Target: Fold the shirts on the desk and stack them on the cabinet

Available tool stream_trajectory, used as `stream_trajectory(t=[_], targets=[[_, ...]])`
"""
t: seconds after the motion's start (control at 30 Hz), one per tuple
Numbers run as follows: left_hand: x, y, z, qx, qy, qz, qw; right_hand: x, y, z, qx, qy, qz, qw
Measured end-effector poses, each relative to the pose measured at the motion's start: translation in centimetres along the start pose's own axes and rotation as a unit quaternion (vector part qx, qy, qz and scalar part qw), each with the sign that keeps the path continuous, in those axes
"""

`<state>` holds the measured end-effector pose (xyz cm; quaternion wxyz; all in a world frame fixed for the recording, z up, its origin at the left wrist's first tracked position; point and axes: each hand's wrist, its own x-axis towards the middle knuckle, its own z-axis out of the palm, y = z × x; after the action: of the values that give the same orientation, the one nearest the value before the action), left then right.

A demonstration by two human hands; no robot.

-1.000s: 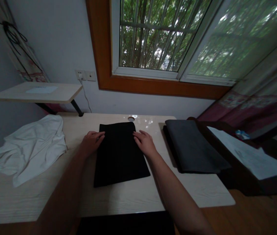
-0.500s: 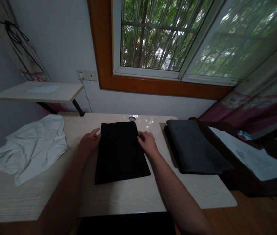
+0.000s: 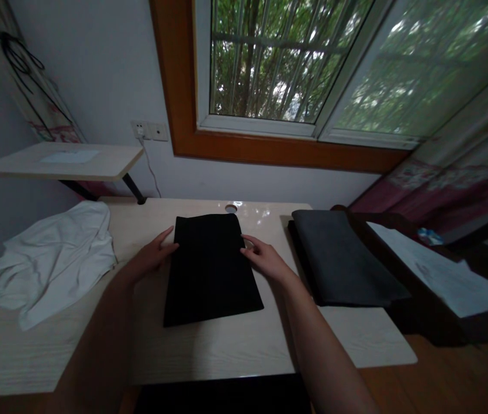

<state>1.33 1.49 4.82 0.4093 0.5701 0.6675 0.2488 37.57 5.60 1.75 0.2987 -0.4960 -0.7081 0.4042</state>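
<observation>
A flat black rectangular piece, apparently folded fabric (image 3: pixel 212 270), lies on the pale wooden table (image 3: pixel 222 351) in front of me. At its left edge is my left hand (image 3: pixel 154 252), thumb tip at the edge and index finger stretched out apart from it. My right hand (image 3: pixel 267 259) sits at the opposite edge, index finger and thumb spread, both tips touching or very close to the black piece. Neither hand visibly grips it. The other fingers of both hands are partly hidden.
A crumpled white cloth (image 3: pixel 54 253) lies on the left, below a raised shelf (image 3: pixel 110 161). Dark grey folded fabric (image 3: pixel 343 259) is stacked on the right, beside a white sheet (image 3: pixel 438 270). A window (image 3: pixel 282 69) is behind the table.
Both hands have slid slightly toward me along the edges, and their fingers have spread. The line across the black piece's upper part no longer shows. The view has shifted slightly.
</observation>
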Motion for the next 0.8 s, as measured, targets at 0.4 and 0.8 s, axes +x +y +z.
stream_trajectory(t=[0.4, 0.8], targets=[[-0.2, -0.2, 0.5, -0.148, -0.081, 0.007, 0.986, -0.1, -0.2, 0.7, 0.156, -0.081, 0.057, 0.983], [0.3, 0.2, 2.2, -0.173, -0.114, 0.052, 0.977, 0.6, 0.6, 0.9, 0.207, -0.065, 0.065, 0.974]])
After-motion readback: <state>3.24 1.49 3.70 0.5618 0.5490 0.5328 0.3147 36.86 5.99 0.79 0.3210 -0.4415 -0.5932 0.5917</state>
